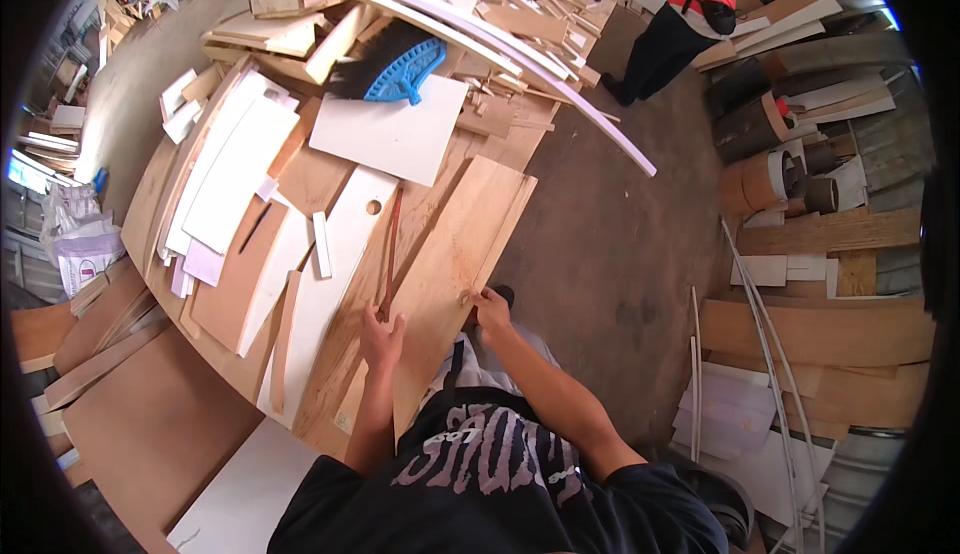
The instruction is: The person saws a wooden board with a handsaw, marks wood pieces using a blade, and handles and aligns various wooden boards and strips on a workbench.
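Note:
A long plywood board [466, 222] lies slanting across the worktable in front of me, its near end close to my body. My right hand [492, 312] grips the board's right edge, the fingers closed at a small round mark. My left hand [382, 342] is at the board's left side, thumb and fingers apart. Its fingertips meet the lower end of a thin reddish-brown rod [394, 239]; I see no closed grip on the rod. Left of the rod lies a long white panel [340, 264] with a round hole near its far end.
A blue brush [405, 72] with dark bristles rests on a white sheet [395, 134]. White panels [235, 174] are stacked at left; wood offcuts [530, 4] pile up behind. A long pale strip [600, 134] overhangs the table. Another person [690, 24] stands at the far right.

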The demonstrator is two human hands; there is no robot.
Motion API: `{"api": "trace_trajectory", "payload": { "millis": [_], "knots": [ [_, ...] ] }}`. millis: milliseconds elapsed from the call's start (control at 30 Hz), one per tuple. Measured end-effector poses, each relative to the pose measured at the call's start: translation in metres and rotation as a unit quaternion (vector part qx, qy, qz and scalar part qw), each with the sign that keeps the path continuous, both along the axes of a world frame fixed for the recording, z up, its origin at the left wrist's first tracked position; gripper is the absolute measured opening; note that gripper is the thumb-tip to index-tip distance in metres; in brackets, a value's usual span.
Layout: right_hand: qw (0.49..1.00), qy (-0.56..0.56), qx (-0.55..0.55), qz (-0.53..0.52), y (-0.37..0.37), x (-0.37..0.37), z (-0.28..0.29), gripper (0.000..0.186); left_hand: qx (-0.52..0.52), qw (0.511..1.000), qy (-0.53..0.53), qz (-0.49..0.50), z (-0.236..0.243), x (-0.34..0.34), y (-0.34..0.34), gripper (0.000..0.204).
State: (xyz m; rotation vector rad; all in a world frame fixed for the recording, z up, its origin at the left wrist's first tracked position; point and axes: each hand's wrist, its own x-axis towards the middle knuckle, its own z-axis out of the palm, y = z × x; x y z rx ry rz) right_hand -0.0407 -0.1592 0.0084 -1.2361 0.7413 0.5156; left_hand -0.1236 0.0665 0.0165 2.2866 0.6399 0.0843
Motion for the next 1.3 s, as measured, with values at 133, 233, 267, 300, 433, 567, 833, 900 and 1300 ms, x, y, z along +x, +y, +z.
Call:
{"api": "trace_trajectory", "payload": {
  "millis": [133,233,267,300,433,567,833,900,1300],
  "knots": [
    [0.997,-0.019,0.069,-0.025,-0.014,-0.010,0.019,0.023,-0.079,0.997,0.008,0.010,-0.002,-0.001,0.004,0.065],
    [0.993,-0.033,0.109,-0.027,-0.018,-0.013,0.048,0.024,-0.118,0.990,0.004,0.080,-0.002,0.002,0.012,0.054],
    [0.991,-0.046,0.125,-0.009,-0.021,-0.012,0.048,0.027,-0.137,0.986,-0.021,0.098,0.002,0.007,0.014,0.049],
    [0.991,-0.047,0.126,-0.010,-0.023,-0.013,0.052,0.027,-0.155,0.980,-0.047,0.117,0.007,0.011,0.016,0.044],
    [0.983,-0.109,0.145,0.003,-0.023,-0.001,0.088,0.029,-0.261,0.960,-0.049,0.085,0.051,0.015,0.011,0.043],
    [0.976,-0.142,0.154,0.061,-0.027,0.013,0.111,0.032,-0.190,0.975,-0.060,0.100,0.053,0.005,0.010,0.043],
    [0.961,-0.176,0.179,0.113,-0.037,0.049,0.117,0.031,-0.209,0.971,-0.110,0.043,0.104,-0.007,-0.026,0.036],
    [0.957,-0.186,0.185,0.121,-0.045,0.056,0.123,0.031,-0.204,0.966,-0.137,0.077,0.114,-0.006,-0.042,0.036],
    [0.869,-0.350,0.262,0.232,-0.078,0.092,0.176,0.049,-0.253,0.909,-0.258,0.209,0.203,0.011,-0.119,0.030]
  ]
}}
